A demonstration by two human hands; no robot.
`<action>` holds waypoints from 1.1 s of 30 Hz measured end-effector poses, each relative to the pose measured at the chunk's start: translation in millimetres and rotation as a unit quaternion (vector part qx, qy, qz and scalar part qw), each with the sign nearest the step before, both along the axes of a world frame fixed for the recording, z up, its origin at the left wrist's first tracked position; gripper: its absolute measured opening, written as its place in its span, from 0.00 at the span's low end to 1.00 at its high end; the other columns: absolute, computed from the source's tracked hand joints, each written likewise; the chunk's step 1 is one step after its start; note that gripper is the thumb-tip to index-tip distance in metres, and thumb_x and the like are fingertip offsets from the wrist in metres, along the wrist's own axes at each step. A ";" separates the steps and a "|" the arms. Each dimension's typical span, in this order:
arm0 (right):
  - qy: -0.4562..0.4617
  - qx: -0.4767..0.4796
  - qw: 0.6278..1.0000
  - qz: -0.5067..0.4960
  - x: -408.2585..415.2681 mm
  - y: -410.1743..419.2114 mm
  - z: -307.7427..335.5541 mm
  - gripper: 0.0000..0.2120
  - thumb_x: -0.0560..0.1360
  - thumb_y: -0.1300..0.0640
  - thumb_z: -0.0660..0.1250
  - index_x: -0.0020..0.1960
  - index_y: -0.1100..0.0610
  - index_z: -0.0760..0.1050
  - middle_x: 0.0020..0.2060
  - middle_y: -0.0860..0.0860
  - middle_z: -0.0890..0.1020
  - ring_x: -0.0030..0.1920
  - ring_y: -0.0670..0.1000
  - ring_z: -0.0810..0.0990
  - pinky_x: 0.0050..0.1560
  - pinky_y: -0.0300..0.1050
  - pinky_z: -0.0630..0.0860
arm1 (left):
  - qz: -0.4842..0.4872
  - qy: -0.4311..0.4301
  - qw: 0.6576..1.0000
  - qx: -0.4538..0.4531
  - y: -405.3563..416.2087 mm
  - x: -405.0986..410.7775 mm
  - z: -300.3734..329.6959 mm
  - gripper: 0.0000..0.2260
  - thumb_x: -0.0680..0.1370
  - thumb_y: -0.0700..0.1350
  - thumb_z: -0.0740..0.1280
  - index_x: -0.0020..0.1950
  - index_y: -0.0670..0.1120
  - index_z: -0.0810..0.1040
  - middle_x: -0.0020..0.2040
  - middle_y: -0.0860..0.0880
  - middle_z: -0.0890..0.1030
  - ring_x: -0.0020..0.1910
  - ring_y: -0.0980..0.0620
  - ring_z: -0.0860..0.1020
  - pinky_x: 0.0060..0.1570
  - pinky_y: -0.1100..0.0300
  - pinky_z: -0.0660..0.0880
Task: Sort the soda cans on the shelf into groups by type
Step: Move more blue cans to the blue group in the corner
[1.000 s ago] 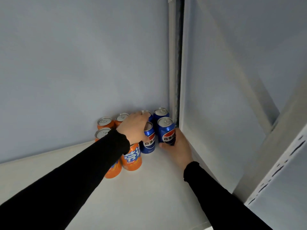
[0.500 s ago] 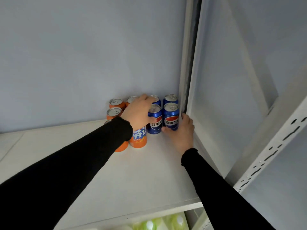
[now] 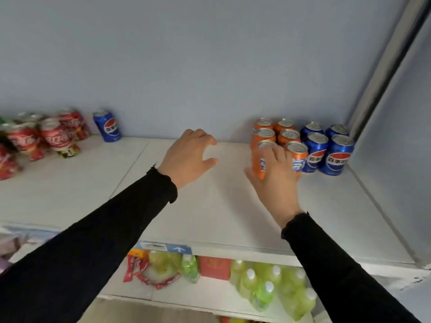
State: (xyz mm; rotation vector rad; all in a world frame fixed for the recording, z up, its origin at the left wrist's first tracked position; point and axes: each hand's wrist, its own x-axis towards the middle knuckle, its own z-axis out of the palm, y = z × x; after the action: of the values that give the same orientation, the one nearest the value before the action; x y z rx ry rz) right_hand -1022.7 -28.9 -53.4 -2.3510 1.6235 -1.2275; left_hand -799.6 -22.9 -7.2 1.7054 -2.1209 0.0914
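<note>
Smooth white shelf (image 3: pixel 210 206), six orange cylindrical cans (image 3: pixel 288 136) clustered beside four glossy blue cans (image 3: pixel 335 157) at right rear; lone blue can (image 3: pixel 107 127) by blurred red cans (image 3: pixel 53 136) far left; left hand (image 3: pixel 189 155) hovering, fingers loosely spread; right hand (image 3: pixel 275 171) before the front orange can (image 3: pixel 262 159), grip indiscernible

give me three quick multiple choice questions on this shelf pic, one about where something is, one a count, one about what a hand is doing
1. Where does the lone blue can stand?
A. beside the red cans at the left
B. among the orange cans
C. on the lower shelf

2. How many blue cans stand in the group at the right?
A. two
B. four
C. six

3. What is the left hand doing?
A. gripping a red can
B. hovering open over the shelf, holding nothing
C. pressing on a green bottle

Answers:
1 A, it stands by the back wall next to the red cans.
2 B, four blue tops show there.
3 B, its fingers are spread and hold nothing.
</note>
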 end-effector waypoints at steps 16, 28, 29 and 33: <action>0.009 0.113 0.978 0.173 337.9 79.8 6.8 0.23 0.76 0.47 0.71 0.67 0.51 0.71 0.64 0.49 0.75 0.63 0.50 0.70 0.55 0.38 0.63 | 0.174 0.033 0.984 0.016 179.6 352.7 -6.1 0.21 0.77 0.53 0.71 0.69 0.49 0.75 0.69 0.49 0.74 0.68 0.46 0.70 0.64 0.52 0.68; -0.147 0.214 0.954 0.151 472.4 -50.3 -5.1 0.30 0.76 0.55 0.73 0.73 0.57 0.64 0.67 0.53 0.72 0.64 0.52 0.74 0.57 0.41 0.70 | 0.219 0.031 0.975 0.003 133.9 466.9 1.6 0.22 0.76 0.51 0.72 0.68 0.49 0.75 0.64 0.48 0.75 0.64 0.46 0.70 0.58 0.55 0.67; -0.169 0.228 0.948 0.140 480.2 -66.5 -9.0 0.31 0.75 0.57 0.73 0.73 0.58 0.63 0.68 0.54 0.71 0.64 0.53 0.74 0.57 0.42 0.71 | 0.219 0.032 0.975 0.003 126.5 471.8 4.5 0.22 0.76 0.51 0.72 0.69 0.49 0.75 0.65 0.48 0.75 0.64 0.46 0.70 0.58 0.56 0.67; -0.216 0.290 0.926 0.110 506.0 -124.0 -25.0 0.35 0.74 0.60 0.74 0.75 0.60 0.60 0.69 0.57 0.69 0.65 0.56 0.74 0.58 0.44 0.73 | 0.216 0.027 0.976 -0.012 100.5 490.8 14.6 0.23 0.76 0.53 0.72 0.69 0.49 0.74 0.65 0.48 0.76 0.63 0.47 0.71 0.58 0.57 0.67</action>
State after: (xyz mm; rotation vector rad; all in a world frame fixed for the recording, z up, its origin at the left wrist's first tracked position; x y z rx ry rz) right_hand -516.8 -152.9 -78.4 -1.6956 1.2979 -0.9550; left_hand -308.8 77.6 7.4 2.1002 -1.6706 0.1934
